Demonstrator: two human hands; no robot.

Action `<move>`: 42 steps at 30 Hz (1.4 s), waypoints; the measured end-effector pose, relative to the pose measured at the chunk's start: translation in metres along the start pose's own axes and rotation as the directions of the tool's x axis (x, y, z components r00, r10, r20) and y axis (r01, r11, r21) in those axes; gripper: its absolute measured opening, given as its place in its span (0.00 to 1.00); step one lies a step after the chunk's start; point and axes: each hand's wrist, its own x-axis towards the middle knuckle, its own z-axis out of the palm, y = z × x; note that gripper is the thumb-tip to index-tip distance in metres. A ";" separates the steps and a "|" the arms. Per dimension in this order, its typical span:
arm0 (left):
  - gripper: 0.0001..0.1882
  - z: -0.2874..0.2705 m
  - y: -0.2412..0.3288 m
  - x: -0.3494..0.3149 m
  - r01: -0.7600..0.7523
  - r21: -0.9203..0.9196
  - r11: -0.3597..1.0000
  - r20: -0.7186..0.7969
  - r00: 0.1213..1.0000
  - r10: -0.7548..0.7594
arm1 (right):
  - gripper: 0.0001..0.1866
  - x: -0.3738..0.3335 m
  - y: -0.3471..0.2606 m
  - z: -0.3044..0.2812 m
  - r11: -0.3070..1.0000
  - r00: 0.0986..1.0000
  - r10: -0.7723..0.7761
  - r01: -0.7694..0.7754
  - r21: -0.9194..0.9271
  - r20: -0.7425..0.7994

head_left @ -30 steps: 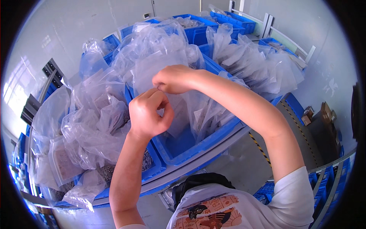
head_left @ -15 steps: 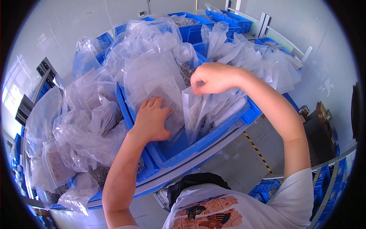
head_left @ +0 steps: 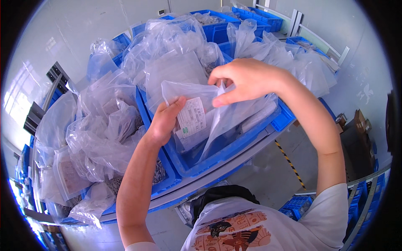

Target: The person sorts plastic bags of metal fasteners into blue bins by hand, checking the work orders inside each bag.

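Observation:
My left hand [head_left: 165,119] is closed on the left edge of a clear plastic bag [head_left: 173,90], thumb over the film. A white printed label [head_left: 192,117] with a small green mark shows at the bag's front. At the bag's upper right, my right hand [head_left: 247,81] has its fingers curled around the film, with the thumb lower down and somewhat apart from the index finger. The bag is raised and tilted over a blue crate [head_left: 184,165]. Other flat plastic bags [head_left: 255,121] lie in that crate, under and beside my right hand.
Crumpled clear bags [head_left: 100,138] heap over a crate of small metal parts [head_left: 159,173] at left. More bags [head_left: 167,42] pile up behind, with blue crates [head_left: 261,21] at the back. Cardboard boxes [head_left: 356,129] stand right, near a striped floor line [head_left: 289,163].
My left hand has gone from lying spread on the bags to gripping the labelled bag's edge. That bag has been lifted and its film spread toward my right hand, which has opened its pinch somewhat.

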 end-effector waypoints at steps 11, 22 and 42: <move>0.23 -0.001 0.005 0.000 -0.161 -0.148 0.976 0.011 0.986 0.165 | 0.16 -0.029 0.037 0.020 0.883 0.975 0.163 -0.075 0.464 -0.152; 0.24 0.011 0.002 -0.002 -0.235 -0.222 0.946 -0.061 0.972 0.228 | 0.26 -0.041 0.004 0.065 0.809 0.913 0.030 0.216 0.546 -0.406; 0.15 0.035 0.009 -0.018 -0.539 0.812 0.221 0.478 0.834 0.276 | 0.06 -0.004 0.051 0.022 0.949 0.973 0.094 -0.152 -0.277 -0.211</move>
